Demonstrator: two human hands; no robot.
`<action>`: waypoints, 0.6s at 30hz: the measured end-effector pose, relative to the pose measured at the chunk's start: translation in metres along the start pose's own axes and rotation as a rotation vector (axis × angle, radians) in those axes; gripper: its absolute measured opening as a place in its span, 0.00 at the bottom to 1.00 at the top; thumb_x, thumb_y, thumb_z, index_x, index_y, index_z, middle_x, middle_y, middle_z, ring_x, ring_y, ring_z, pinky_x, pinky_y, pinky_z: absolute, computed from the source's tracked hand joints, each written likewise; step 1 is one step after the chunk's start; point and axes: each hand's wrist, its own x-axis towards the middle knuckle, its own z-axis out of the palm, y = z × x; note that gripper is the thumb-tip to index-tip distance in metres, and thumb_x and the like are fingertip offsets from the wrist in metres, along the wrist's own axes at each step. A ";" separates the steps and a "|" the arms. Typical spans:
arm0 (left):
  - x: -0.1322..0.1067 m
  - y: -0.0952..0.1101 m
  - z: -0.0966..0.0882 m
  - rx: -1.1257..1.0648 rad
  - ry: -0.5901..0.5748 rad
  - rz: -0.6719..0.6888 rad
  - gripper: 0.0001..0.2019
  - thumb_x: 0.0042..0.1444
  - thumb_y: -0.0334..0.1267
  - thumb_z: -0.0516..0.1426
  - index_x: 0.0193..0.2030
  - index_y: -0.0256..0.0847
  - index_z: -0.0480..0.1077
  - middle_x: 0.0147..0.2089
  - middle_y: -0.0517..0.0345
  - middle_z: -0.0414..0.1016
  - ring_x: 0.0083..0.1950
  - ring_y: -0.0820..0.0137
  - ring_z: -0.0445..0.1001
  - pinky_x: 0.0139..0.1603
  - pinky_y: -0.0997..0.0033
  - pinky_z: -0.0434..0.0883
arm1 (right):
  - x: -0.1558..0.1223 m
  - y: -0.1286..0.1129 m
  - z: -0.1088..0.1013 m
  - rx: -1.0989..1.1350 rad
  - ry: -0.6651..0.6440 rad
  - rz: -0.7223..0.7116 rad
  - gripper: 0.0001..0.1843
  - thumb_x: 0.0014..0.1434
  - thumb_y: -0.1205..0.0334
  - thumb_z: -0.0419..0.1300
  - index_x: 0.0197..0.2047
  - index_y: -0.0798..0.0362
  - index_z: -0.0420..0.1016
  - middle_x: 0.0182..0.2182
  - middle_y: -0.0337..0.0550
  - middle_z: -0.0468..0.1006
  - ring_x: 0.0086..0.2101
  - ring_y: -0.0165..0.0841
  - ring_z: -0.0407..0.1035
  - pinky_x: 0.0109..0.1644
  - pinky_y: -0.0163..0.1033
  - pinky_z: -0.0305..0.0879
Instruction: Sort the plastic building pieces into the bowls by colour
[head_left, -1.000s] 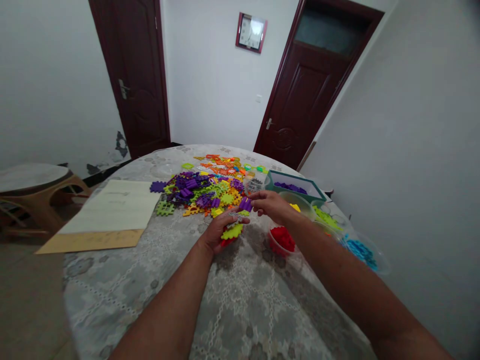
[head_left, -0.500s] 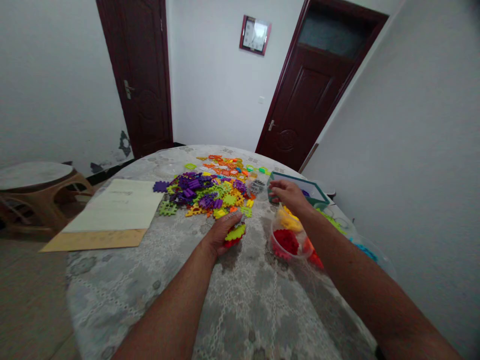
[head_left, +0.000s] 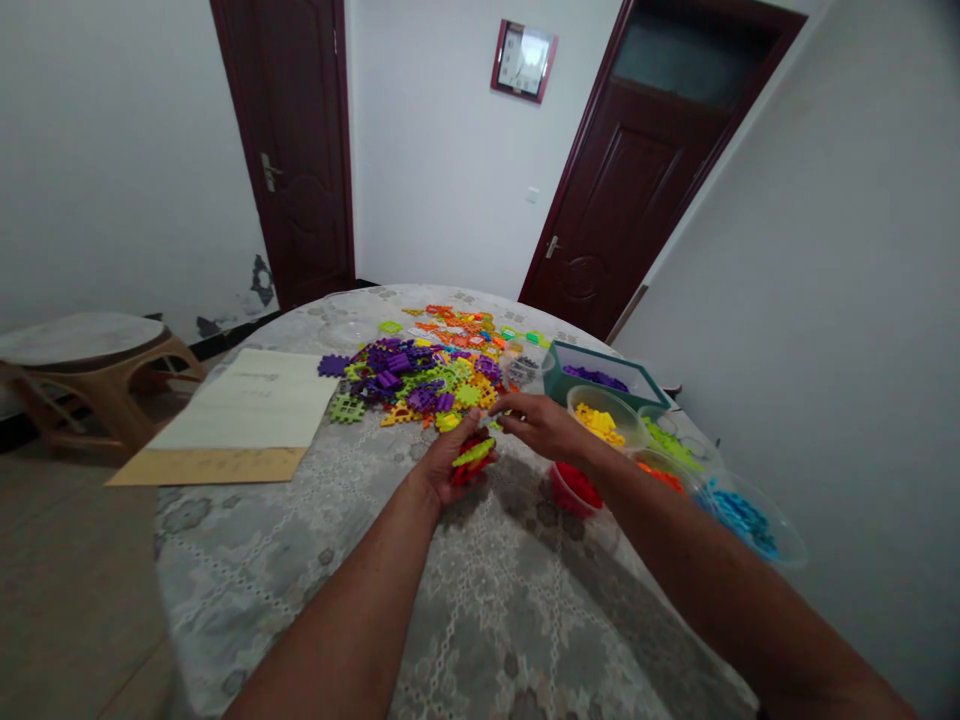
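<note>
My left hand rests on the table and is closed round a small stack of plastic tiles, lime green on top and red beneath. My right hand sits just right of that stack, its fingers pinched together at the stack's edge; what they hold is too small to make out. Beyond both hands lies a pile of loose tiles in purple, green, yellow and orange.
Right of my hands stand a teal box with purple tiles and round tubs of yellow, red, orange, green and blue tiles. Paper on cardboard lies at the left. The round table has a patterned cloth. A wooden stool stands beside it.
My right hand has come back from the teal box to the stack in my left hand. The left hand has stayed in place with the tiles.
</note>
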 end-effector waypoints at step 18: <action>0.002 0.004 0.004 -0.061 0.089 0.091 0.13 0.60 0.43 0.68 0.34 0.38 0.72 0.28 0.60 0.77 0.24 0.70 0.79 0.11 0.79 0.63 | 0.054 0.061 -0.061 0.062 0.409 0.721 0.26 0.68 0.66 0.59 0.68 0.59 0.69 0.39 0.49 0.84 0.28 0.31 0.77 0.27 0.31 0.70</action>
